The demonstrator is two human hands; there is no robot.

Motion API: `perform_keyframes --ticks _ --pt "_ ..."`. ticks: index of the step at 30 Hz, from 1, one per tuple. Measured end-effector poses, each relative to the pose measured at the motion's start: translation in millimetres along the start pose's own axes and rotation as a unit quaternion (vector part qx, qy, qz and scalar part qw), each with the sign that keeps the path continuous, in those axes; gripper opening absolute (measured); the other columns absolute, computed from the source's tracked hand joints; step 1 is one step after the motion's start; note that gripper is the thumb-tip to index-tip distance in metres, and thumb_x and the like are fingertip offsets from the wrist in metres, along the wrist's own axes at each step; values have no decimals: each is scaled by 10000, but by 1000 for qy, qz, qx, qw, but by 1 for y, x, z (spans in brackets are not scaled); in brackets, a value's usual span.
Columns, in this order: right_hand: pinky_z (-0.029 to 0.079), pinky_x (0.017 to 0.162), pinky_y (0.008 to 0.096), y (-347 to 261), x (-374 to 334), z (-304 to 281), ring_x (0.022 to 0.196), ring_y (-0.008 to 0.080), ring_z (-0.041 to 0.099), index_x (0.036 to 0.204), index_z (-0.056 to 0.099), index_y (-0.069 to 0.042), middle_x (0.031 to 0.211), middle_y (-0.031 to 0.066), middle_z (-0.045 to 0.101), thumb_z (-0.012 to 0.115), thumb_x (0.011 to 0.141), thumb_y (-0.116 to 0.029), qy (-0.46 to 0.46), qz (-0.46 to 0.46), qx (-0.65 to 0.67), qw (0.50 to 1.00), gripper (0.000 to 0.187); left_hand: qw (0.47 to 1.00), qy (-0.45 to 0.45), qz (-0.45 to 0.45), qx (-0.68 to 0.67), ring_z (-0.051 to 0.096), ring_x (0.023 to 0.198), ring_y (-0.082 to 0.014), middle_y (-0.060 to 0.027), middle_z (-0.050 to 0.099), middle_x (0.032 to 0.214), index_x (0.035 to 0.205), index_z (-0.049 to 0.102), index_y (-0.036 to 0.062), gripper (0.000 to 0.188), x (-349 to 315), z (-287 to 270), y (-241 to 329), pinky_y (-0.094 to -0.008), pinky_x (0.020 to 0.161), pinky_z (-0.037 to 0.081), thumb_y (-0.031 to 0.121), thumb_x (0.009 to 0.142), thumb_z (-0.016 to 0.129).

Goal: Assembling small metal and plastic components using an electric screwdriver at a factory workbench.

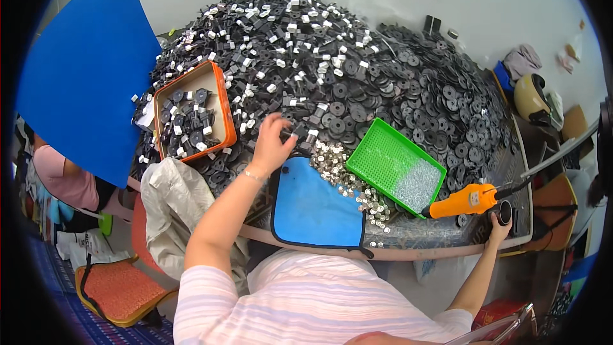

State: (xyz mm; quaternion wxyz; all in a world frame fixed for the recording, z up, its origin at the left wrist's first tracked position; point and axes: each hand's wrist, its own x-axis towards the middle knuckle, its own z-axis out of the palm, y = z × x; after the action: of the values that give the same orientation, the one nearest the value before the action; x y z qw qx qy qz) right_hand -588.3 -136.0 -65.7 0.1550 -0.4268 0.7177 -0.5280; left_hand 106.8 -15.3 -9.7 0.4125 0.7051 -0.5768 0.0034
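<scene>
My left hand (273, 145) reaches over the near edge of a big heap of black plastic parts with white ends (255, 51). Its fingers are bent, with a gap between them and the thumb; dark parts lie right by the fingertips. At the table's right end my right hand (499, 230) is wrapped around a dark, hollow cylinder (504, 212). Just beside it lies an orange electric screwdriver (465, 201), its tip at the corner of a green tray (365, 171) with small silvery pieces. A blue mat (318, 207) lies in front of me.
Small round metal pieces (332, 165) are strewn between mat and tray. Flat black discs (424, 99) heap up at the right. An orange-rimmed box (227, 108) holds black parts. Left stand a blue panel (86, 70) and an orange chair (118, 287); another person's arm (60, 169) shows there.
</scene>
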Motion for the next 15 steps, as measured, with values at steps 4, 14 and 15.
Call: perform_keyframes --ticks 4,14,15 --pt "309 1057 355 33 -1 -29 1295 251 377 1408 286 -10 1417 172 366 814 701 -153 67 -113 -34 991 894 981 -116 -73 134 283 1323 -385 -174 308 1442 1317 454 130 768 60 10 24 -554 1005 327 402 663 750" --pt "342 1012 350 -109 -107 -47 1254 216 424 1357 361 -33 1371 143 423 623 844 -41 -2 -156 101 983 576 939 -248 -142 192 131 1389 -420 -122 207 1512 1353 462 240 751 81 32 1 -624 1002 319 600 725 662" --pt "342 1012 350 -122 -116 -43 1254 216 424 1357 361 -33 1371 143 423 623 844 -41 -2 -156 101 983 576 939 -244 -121 210 175 1363 -445 -134 280 1473 1333 475 222 727 74 30 11 -582 971 389 579 730 671"
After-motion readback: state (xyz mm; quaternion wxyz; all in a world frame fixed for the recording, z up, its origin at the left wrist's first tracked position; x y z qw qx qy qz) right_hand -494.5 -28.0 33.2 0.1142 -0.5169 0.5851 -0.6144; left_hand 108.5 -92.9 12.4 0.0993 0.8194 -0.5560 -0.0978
